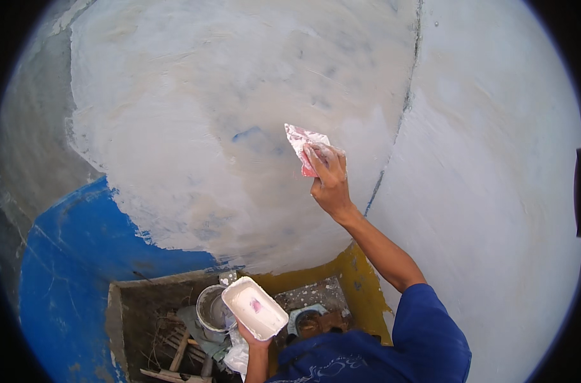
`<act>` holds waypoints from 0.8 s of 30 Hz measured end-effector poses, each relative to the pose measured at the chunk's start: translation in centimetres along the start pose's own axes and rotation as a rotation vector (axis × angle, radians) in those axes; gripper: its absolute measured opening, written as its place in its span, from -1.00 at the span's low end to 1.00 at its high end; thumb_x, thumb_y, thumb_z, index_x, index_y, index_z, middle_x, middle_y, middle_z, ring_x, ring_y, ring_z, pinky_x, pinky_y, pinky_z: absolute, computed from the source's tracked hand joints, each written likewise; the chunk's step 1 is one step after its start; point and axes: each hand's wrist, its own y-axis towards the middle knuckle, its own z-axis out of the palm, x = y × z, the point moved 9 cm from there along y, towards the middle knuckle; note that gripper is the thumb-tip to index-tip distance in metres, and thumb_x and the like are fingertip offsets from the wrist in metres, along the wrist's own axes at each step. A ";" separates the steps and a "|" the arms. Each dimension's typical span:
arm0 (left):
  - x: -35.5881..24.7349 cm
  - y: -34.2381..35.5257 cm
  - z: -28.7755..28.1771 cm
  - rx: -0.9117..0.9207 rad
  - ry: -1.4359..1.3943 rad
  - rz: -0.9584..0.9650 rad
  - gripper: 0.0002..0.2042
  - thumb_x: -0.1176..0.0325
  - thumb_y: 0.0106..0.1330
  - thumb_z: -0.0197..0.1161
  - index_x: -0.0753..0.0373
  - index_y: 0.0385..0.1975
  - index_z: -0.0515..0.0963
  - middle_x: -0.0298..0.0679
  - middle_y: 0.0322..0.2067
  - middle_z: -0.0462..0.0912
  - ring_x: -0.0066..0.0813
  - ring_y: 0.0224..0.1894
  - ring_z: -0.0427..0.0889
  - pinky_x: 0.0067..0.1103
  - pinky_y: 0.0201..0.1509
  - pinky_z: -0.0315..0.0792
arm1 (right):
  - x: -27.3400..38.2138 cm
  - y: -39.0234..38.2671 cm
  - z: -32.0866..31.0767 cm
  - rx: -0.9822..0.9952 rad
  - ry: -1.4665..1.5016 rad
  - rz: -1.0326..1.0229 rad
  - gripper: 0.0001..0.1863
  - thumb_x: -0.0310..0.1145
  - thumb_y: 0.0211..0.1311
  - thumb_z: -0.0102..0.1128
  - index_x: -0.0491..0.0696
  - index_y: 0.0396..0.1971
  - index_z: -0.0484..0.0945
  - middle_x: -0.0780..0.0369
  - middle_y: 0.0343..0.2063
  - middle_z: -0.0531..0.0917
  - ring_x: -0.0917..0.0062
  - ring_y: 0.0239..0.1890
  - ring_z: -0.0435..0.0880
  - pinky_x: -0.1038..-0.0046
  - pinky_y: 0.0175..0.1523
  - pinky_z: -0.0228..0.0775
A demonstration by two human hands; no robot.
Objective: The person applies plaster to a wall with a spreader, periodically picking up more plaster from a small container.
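With my right hand (332, 185) I grip a putty-smeared red scraper (298, 139), its blade up at the wall (175, 115). White putty also coats my fingers. Whether the blade touches the wall, I cannot tell. Lower down, my left hand (255, 338) holds a white rectangular tub (279, 317) from below, tilted so its inside shows. Putty lines the tub, with a reddish-pink patch at its bottom. Most of the wall in front is covered in whitish filler, with greyish damp-looking patches and a small blue spot near the scraper.
Blue paint (80, 255) covers the lower left wall, and bare grey cement (32, 115) lies above it. A corner line separates the pale right wall (482, 191). Below stand a putty-stained bucket (211, 306), a concrete-edged bin (115, 319) with wood scraps (179, 351), and a squat toilet (297, 316).
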 end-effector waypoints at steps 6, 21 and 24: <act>0.5 -0.5 0.4 0.001 0.025 0.039 -0.48 -0.04 0.48 -0.02 0.10 0.32 0.37 -0.21 0.17 0.55 -0.11 0.17 0.57 -0.07 0.27 0.46 | -4.6 13.6 -8.0 -0.260 -0.050 -0.092 -0.41 -0.75 -0.08 0.14 -0.06 0.05 0.64 0.23 -0.06 0.66 0.24 0.00 0.55 0.27 0.08 0.43; 0.4 -0.1 -0.3 0.006 0.005 0.064 -0.47 -0.08 0.49 -0.03 0.09 0.32 0.37 -0.20 0.21 0.53 -0.07 0.19 0.56 -0.03 0.29 0.42 | -3.4 5.7 -2.7 0.017 -0.096 -0.044 -0.38 -0.79 -0.12 0.16 -0.07 0.06 0.65 0.21 -0.04 0.67 0.21 0.03 0.55 0.22 0.12 0.41; 0.5 -0.1 -1.0 -0.023 -0.007 0.071 -0.46 -0.10 0.48 -0.03 0.08 0.32 0.38 -0.21 0.21 0.53 -0.08 0.19 0.56 -0.03 0.29 0.43 | -7.0 8.5 -5.0 -0.163 -0.185 0.004 -0.38 -0.80 -0.12 0.14 -0.10 0.05 0.65 0.18 -0.04 0.66 0.18 0.03 0.54 0.23 0.13 0.42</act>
